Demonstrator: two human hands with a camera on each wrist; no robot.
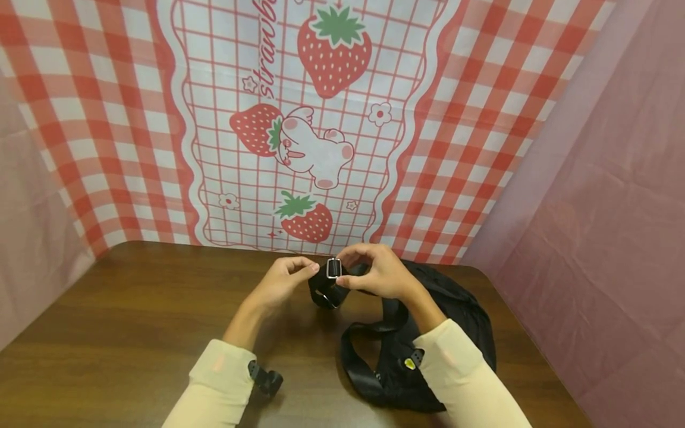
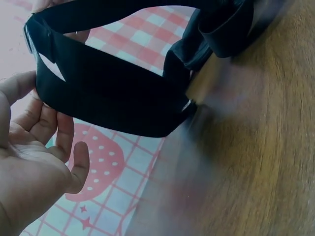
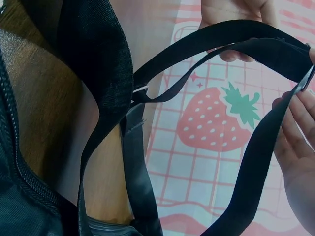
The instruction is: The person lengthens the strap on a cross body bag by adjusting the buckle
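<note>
A black backpack (image 1: 468, 315) lies on the table at the right, its webbing strap (image 2: 108, 93) raised in a loop between the hands. My right hand (image 1: 382, 274) pinches a silver rectangular strap slider (image 1: 334, 277) between thumb and fingers. Just left of the slider, my left hand (image 1: 283, 280) pinches the strap between thumb and index finger; its other fingers curl loosely in the left wrist view. A second metal buckle (image 3: 141, 90) hangs lower on the looped strap. Another wide strap (image 1: 355, 371) curves out from the bag onto the table.
The brown wooden table (image 1: 123, 333) runs under both arms. A strawberry-print checked cloth (image 1: 299, 154) hangs behind it, with a pink curtain (image 1: 605, 226) on the right. In the right wrist view, a zipper (image 3: 24, 172) runs along the bag.
</note>
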